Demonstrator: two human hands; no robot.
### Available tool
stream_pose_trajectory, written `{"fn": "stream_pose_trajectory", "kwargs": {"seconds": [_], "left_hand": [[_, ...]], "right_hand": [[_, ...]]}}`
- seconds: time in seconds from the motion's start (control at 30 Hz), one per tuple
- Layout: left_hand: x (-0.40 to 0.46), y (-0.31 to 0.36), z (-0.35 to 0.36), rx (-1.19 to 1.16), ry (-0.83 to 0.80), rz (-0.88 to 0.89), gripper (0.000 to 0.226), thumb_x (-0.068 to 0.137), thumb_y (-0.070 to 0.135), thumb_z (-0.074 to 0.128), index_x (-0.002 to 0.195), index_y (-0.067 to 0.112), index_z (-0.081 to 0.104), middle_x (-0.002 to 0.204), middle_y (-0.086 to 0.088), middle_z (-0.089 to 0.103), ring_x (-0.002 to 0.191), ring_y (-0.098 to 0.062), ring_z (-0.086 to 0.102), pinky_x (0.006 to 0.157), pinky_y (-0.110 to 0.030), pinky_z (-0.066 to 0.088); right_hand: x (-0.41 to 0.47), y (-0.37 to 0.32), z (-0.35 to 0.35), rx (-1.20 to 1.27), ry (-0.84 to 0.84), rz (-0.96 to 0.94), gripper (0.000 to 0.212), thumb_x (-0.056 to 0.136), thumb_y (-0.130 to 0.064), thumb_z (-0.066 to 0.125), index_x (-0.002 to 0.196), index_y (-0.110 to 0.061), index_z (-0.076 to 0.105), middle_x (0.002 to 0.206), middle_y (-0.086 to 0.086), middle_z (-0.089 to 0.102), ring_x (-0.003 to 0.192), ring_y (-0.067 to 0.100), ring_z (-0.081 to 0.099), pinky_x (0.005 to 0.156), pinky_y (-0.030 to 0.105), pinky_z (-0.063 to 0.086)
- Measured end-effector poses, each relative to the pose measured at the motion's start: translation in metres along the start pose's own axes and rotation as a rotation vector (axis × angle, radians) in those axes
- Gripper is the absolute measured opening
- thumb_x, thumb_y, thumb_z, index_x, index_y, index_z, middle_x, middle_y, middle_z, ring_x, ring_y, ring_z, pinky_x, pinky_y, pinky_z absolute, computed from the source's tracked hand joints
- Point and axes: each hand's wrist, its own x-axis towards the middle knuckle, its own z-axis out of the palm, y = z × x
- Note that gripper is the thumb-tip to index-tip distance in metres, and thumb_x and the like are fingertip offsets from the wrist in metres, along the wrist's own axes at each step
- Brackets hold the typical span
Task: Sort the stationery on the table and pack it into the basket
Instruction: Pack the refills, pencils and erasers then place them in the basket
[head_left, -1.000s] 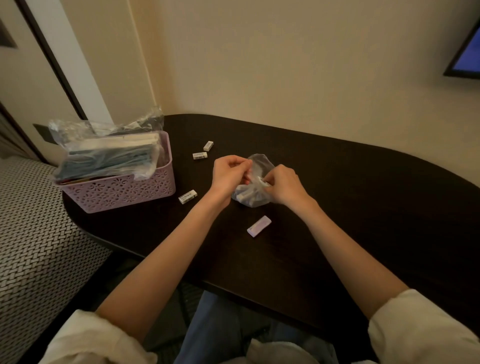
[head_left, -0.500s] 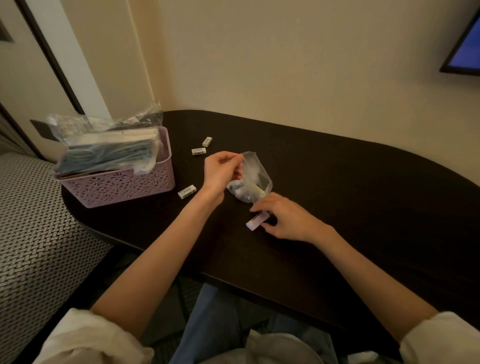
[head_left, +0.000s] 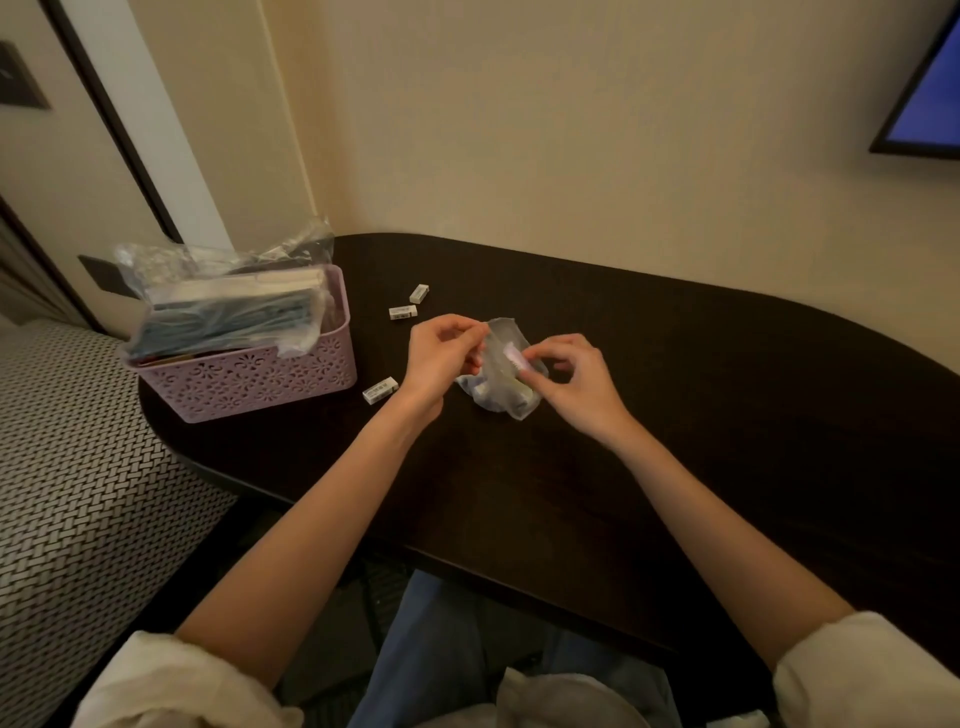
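Three white erasers lie loose on the table (head_left: 675, 415): one (head_left: 418, 293) far from the person, one (head_left: 403, 312) just beside it, and one (head_left: 380, 389) near the one pink basket (head_left: 249, 384), which holds filled plastic packets at the left end. The left hand (head_left: 439, 353) pinches the mouth of one small clear bag (head_left: 501, 379), and the right hand (head_left: 574, 379) pinches one pale purple eraser (head_left: 515, 357) at this mouth. The table is dark wood with a rounded edge and stands against a beige wall; a screen (head_left: 930, 93) hangs at the upper right. Half a second ago this purple eraser was lying on the table under the right hand.
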Motion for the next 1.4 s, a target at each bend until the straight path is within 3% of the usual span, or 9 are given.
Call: {"fn": "stream_pose_trajectory", "kwargs": {"seconds": [0.13, 0.3, 0.5, 0.6, 0.77, 0.9, 1.03, 1.23, 1.4], "left_hand": [[-0.003, 0.002, 0.001, -0.037, 0.001, -0.015, 0.013, 0.093, 0.008, 0.06, 0.102, 0.006, 0.068, 0.077, -0.005, 0.064, 0.064, -0.009, 0.059, 0.057, -0.018, 0.049], [-0.006, 0.01, -0.001, -0.051, 0.004, 0.016, 0.014, 0.093, 0.008, 0.061, 0.102, 0.003, 0.069, 0.072, -0.005, 0.062, 0.062, -0.008, 0.058, 0.058, -0.018, 0.05], [-0.008, 0.035, -0.018, -0.136, 0.017, 0.097, 0.016, 0.094, 0.009, 0.059, 0.106, 0.003, 0.066, 0.076, -0.004, 0.062, 0.067, -0.011, 0.059, 0.065, -0.023, 0.051], [-0.01, 0.05, -0.03, -0.209, 0.047, 0.133, 0.016, 0.093, 0.008, 0.059, 0.106, 0.0, 0.065, 0.076, -0.005, 0.061, 0.066, -0.011, 0.057, 0.063, -0.024, 0.05], [-0.014, 0.074, -0.05, -0.294, 0.125, 0.179, 0.012, 0.092, 0.007, 0.061, 0.1, -0.001, 0.065, 0.071, -0.004, 0.059, 0.06, -0.01, 0.055, 0.059, -0.023, 0.047], [-0.021, 0.088, -0.067, -0.352, 0.171, 0.194, 0.008, 0.092, 0.003, 0.06, 0.088, 0.002, 0.066, 0.057, 0.0, 0.056, 0.051, -0.008, 0.05, 0.053, -0.022, 0.042], [-0.032, 0.091, -0.087, -0.325, 0.243, 0.224, 0.012, 0.092, 0.003, 0.06, 0.082, 0.002, 0.066, 0.051, 0.002, 0.055, 0.046, -0.008, 0.049, 0.048, -0.02, 0.04], [-0.041, 0.07, -0.119, -0.262, 0.384, 0.15, 0.009, 0.091, 0.003, 0.062, 0.083, 0.001, 0.066, 0.061, -0.004, 0.057, 0.051, -0.008, 0.055, 0.053, -0.021, 0.047], [-0.043, 0.047, -0.134, -0.247, 0.382, 0.085, 0.012, 0.091, 0.006, 0.063, 0.08, 0.004, 0.066, 0.064, -0.006, 0.06, 0.056, -0.011, 0.058, 0.057, -0.022, 0.05]], "right_hand": [[0.006, 0.005, 0.02, -0.049, -0.018, 0.093, 0.027, 0.087, -0.026, 0.069, 0.112, -0.017, 0.069, 0.131, 0.004, 0.05, 0.125, 0.014, 0.042, 0.102, 0.034, 0.041], [0.009, 0.002, 0.015, -0.162, -0.105, 0.012, 0.026, 0.089, -0.026, 0.066, 0.112, -0.014, 0.069, 0.094, -0.003, 0.059, 0.081, 0.006, 0.055, 0.073, 0.026, 0.046], [0.031, -0.023, -0.009, -0.335, -0.132, -0.153, 0.037, 0.085, -0.006, 0.067, 0.121, -0.011, 0.061, 0.103, -0.002, 0.053, 0.083, 0.005, 0.053, 0.08, 0.023, 0.05], [0.046, -0.043, -0.017, -0.245, -0.124, -0.176, 0.051, 0.081, 0.011, 0.055, 0.127, -0.01, 0.059, 0.101, -0.001, 0.053, 0.076, 0.001, 0.048, 0.067, 0.008, 0.04], [0.059, -0.081, -0.024, 0.048, -0.106, -0.204, 0.054, 0.076, 0.019, 0.051, 0.122, -0.006, 0.064, 0.095, 0.004, 0.065, 0.061, -0.003, 0.049, 0.059, 0.007, 0.037], [0.062, -0.105, -0.017, 0.28, -0.16, -0.198, 0.047, 0.081, 0.016, 0.052, 0.118, -0.007, 0.067, 0.1, 0.007, 0.071, 0.091, 0.032, 0.062, 0.077, 0.029, 0.052], [0.062, -0.117, 0.001, 0.489, -0.281, -0.147, 0.044, 0.08, 0.019, 0.05, 0.113, -0.006, 0.068, 0.095, 0.005, 0.069, 0.086, 0.009, 0.064, 0.073, 0.031, 0.054], [0.066, -0.098, 0.043, 0.807, -0.42, 0.114, 0.024, 0.086, 0.002, 0.062, 0.108, -0.005, 0.066, 0.097, 0.009, 0.069, 0.094, 0.019, 0.066, 0.082, 0.032, 0.055], [0.072, -0.066, 0.09, 0.289, -0.38, 0.074, 0.025, 0.094, 0.001, 0.05, 0.116, -0.009, 0.058, 0.115, 0.005, 0.061, 0.11, 0.021, 0.06, 0.081, 0.027, 0.053]]}}
